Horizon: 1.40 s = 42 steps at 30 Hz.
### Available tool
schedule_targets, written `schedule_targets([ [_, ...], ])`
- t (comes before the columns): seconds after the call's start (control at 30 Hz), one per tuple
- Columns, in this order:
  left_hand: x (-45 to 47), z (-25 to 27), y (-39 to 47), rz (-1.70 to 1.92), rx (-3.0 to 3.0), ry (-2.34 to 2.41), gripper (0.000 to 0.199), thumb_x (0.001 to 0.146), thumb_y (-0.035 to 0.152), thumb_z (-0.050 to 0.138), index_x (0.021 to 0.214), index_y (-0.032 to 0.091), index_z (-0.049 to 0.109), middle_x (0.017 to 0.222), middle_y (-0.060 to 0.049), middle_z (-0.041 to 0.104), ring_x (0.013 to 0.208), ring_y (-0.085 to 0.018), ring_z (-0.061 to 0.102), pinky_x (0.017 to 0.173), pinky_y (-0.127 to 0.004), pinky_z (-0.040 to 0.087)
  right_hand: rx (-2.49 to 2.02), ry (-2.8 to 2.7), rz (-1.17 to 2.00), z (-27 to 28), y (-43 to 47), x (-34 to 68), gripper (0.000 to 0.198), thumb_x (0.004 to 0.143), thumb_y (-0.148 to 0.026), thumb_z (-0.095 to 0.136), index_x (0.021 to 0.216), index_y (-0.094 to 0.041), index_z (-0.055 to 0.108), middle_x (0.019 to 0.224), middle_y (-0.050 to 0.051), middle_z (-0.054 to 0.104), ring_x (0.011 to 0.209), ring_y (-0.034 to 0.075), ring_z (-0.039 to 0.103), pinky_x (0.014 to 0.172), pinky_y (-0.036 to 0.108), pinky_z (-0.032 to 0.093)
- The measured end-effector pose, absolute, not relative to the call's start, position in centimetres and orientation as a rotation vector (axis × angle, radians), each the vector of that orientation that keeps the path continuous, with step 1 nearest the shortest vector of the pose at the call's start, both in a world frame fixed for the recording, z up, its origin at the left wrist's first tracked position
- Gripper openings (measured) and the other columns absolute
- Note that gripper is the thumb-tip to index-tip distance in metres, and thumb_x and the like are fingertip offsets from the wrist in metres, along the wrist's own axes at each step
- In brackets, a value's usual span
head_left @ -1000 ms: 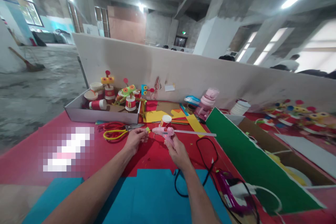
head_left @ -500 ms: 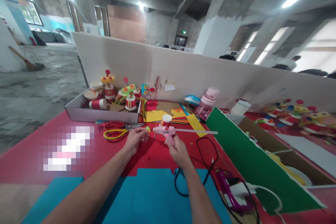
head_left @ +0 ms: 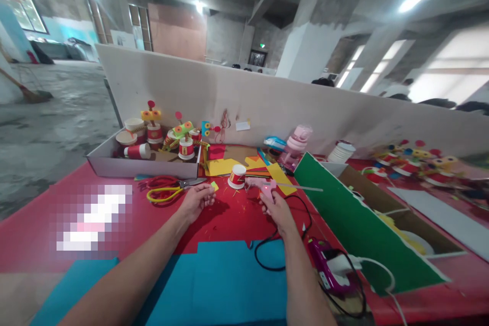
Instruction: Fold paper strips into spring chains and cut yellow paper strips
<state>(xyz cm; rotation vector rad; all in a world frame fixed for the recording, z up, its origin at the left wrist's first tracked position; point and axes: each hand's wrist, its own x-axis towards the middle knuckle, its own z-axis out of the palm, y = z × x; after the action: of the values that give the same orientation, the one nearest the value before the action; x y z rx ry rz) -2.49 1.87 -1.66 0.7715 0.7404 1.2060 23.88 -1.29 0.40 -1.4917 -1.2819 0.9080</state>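
Observation:
Pinched in the fingers of my left hand (head_left: 197, 202) is a small yellow-green paper piece (head_left: 214, 186). My right hand (head_left: 278, 210) grips a pink hot glue gun (head_left: 267, 188), whose nozzle points left and whose long glue stick (head_left: 301, 187) sticks out behind it to the right. A red and white paper cup (head_left: 237, 177) stands upside down on the red tabletop, between and just beyond my hands. Scissors with yellow handles (head_left: 164, 194) and a red-handled pair (head_left: 162, 182) lie left of my left hand.
At the back left, a shallow box (head_left: 143, 167) holds cups and paper-cup figures. Coloured paper scraps (head_left: 221, 166) lie behind the cup. On the right stand a green-sided box (head_left: 344, 224) and a purple power strip (head_left: 328, 267) with a black cord. Blue sheets (head_left: 233, 280) cover the front.
My right hand has drawn the glue gun to the right, away from the paper piece and clear of the cup. My left hand still holds the piece. The view has shifted slightly.

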Motion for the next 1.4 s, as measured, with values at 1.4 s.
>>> schedule_targets([
  [1.4,0.0,0.0,-0.4,1.253,0.777,0.817,0.026,0.057,0.028,0.081,0.069,0.013,0.063,0.058,0.0,0.064,0.051,-0.009,0.057,0.049,-0.019,0.042,-0.936,-0.801,1.306,-0.2,-1.6,11.4,0.027,0.062,-0.032,0.075,0.082,-0.017,0.066,0.067,-0.001,0.066,0.063,0.012,0.061,0.066,0.026,0.05],
])
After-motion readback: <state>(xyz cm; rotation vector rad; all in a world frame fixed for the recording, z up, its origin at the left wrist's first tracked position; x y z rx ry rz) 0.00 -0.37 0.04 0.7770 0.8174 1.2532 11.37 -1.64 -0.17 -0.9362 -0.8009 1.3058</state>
